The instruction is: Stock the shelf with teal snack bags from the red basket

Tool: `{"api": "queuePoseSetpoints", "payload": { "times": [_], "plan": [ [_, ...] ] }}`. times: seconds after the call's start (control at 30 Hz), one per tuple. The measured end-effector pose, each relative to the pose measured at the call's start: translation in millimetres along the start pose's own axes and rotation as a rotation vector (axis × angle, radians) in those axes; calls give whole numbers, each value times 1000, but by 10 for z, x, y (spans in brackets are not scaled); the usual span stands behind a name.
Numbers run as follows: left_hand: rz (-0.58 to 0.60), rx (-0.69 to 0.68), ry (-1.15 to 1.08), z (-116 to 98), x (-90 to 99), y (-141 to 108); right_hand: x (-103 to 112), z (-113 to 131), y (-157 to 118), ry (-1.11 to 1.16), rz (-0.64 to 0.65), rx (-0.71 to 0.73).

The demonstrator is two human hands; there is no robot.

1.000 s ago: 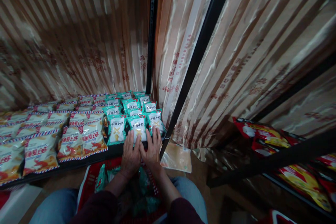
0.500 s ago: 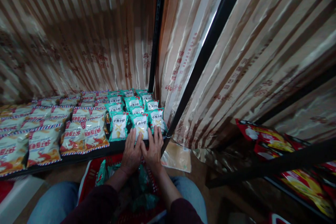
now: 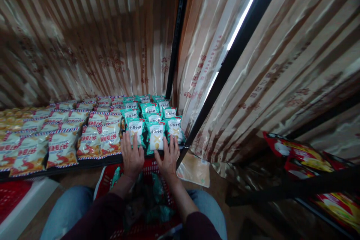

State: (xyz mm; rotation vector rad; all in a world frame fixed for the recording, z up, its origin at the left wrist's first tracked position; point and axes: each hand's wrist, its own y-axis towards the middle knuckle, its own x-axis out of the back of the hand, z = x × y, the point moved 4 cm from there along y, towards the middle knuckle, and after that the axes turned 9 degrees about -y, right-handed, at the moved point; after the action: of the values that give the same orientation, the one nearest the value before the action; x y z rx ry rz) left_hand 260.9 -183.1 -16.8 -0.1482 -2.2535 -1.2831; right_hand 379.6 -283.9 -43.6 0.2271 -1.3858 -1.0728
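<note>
Green-and-white snack bags (image 3: 156, 137) stand in rows at the right end of a low black shelf (image 3: 92, 162). My left hand (image 3: 132, 158) rests its spread fingers against the lower part of the front left bag (image 3: 135, 130). With fingers apart, my right hand (image 3: 168, 158) touches the front right bag (image 3: 174, 129) and the lower edge of the middle one. Neither hand grips anything. Below my forearms is a red basket (image 3: 99, 182) holding more green bags (image 3: 159, 189).
Red, white and blue striped snack bags (image 3: 62, 148) fill the shelf on the left. A black post (image 3: 213, 93) slants up beside the right hand. Red and yellow packages (image 3: 303, 155) lie at the right. A white-rimmed red basket (image 3: 30, 206) is at lower left.
My hands have moved apart, the left one to the front left bag and the right one toward the front right bag. The view has shifted slightly left.
</note>
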Motion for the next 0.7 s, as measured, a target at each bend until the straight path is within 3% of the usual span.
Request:
{"api": "queuePoseSetpoints", "payload": {
  "times": [0.2,0.7],
  "plan": [
    [44,16,-12,157,-60,40,-23,3,13,-20,-5,12],
    [76,2,-94,126,-184,-64,-103,-73,-3,-77,-36,14]
  ]
}}
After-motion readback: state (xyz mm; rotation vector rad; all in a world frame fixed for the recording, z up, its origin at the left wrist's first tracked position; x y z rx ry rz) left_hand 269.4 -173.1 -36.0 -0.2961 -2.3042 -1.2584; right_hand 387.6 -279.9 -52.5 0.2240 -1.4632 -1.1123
